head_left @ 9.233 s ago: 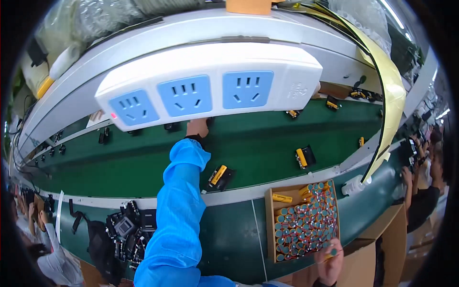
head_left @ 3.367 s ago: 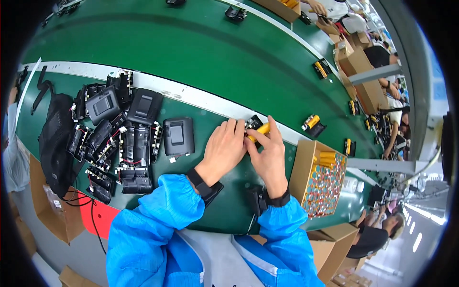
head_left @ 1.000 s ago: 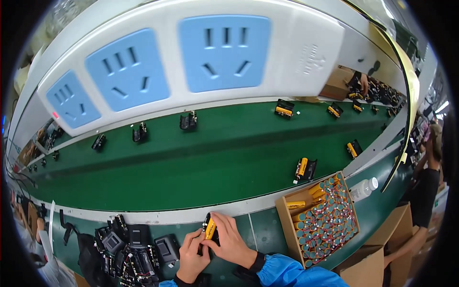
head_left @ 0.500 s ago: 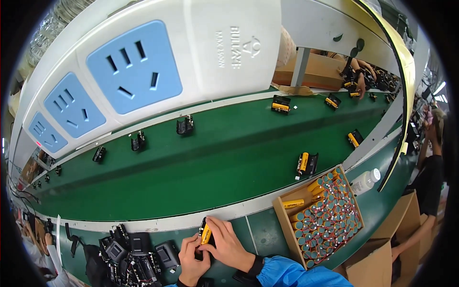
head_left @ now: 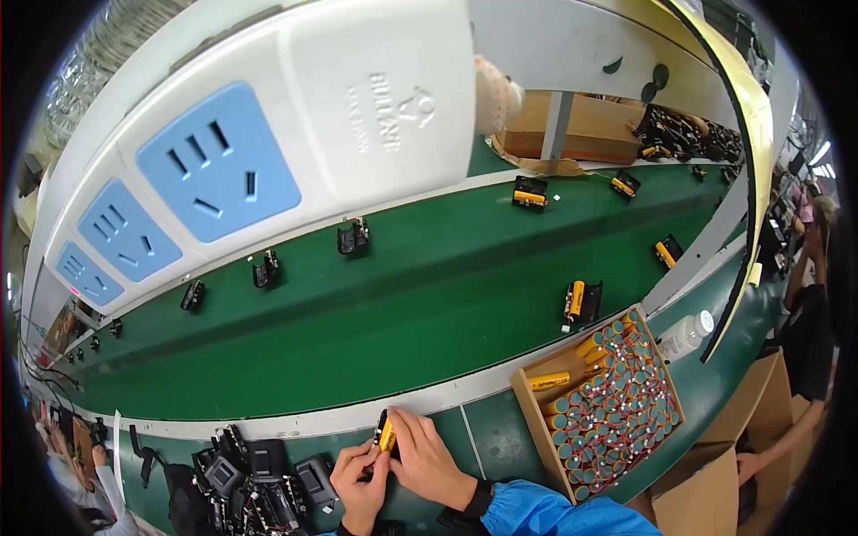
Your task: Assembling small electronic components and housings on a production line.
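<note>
Between my two hands, just over the near edge of the bench, stands a small black casing with a yellow cylindrical battery (head_left: 387, 436) in it. My left hand (head_left: 359, 487) pinches its lower left side, thumb and fingers closed. On the other side my right hand (head_left: 433, 460) is closed round the battery and casing, fingertips at the top. Fingers cover much of the piece, so how far the battery sits inside cannot be seen. Left of my hands lies a pile of black casings (head_left: 246, 482) with circuit boards.
An open carton (head_left: 531, 420) packed with wired yellow batteries stands at right, beside a white bottle (head_left: 685, 337). Beyond runs a green belt (head_left: 357, 330) carrying several casings. A white power strip (head_left: 375, 98) hangs over it. A co-worker's arm (head_left: 778, 442) reaches into a cardboard box (head_left: 706, 473).
The view has shifted slightly, the power strip appearing further left. My left fingers sit a little higher on the casing. A co-worker's hand beyond the belt is gone from view.
</note>
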`<act>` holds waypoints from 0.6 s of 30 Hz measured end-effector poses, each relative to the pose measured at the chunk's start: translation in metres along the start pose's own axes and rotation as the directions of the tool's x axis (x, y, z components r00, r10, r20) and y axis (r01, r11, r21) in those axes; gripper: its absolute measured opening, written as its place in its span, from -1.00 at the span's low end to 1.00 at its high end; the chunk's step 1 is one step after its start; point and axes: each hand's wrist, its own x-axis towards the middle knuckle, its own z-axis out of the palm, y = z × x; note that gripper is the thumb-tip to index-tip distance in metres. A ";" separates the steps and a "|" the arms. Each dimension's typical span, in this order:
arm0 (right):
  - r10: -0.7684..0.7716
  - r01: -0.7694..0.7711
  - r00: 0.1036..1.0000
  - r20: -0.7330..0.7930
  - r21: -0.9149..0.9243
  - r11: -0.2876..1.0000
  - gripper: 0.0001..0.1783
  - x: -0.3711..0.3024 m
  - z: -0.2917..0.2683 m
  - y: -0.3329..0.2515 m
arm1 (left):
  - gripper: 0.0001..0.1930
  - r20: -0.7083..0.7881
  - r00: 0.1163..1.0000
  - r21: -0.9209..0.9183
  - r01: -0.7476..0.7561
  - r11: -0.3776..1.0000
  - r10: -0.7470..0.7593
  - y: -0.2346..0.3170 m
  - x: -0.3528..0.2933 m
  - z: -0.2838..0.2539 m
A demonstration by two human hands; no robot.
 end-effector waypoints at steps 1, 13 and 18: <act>0.000 0.000 1.000 -0.009 0.003 1.000 -0.20 0.000 0.000 0.000 | -0.85 -0.013 0.999 -0.026 0.031 0.999 -0.031 -0.001 -0.001 0.002; 0.006 -0.006 1.000 -0.004 -0.013 1.000 -0.23 -0.006 0.004 0.004 | -0.74 0.077 0.956 -0.170 0.293 0.941 -0.283 -0.007 0.003 0.008; -0.012 0.013 1.000 -0.016 0.062 0.998 -0.25 -0.001 0.002 -0.005 | -0.53 0.093 0.930 -0.247 0.367 0.897 -0.355 -0.011 0.014 0.005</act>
